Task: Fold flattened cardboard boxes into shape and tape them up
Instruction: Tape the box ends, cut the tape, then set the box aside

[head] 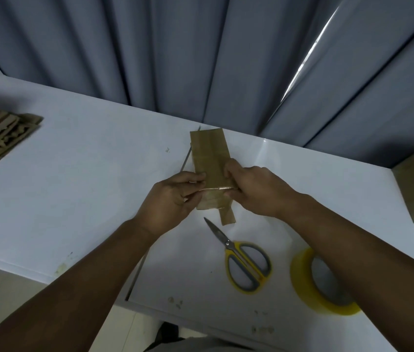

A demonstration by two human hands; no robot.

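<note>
Now the box point(209, 158) lies on the table point(99, 174). The left hand point(173, 199) and right hand point(254, 190) each pinch its near end, probably to press the tape strip point(227, 217) down. Scissors point(241, 260) and roll point(320, 280) sit close for reuse.

Dim, bluish scene; daylight slips through a gap point(305, 57) in the curtain point(175, 47); faint glare on the tabletop point(262, 148) below it; wide-angle bending at the edges; soft focus throughout.
</note>
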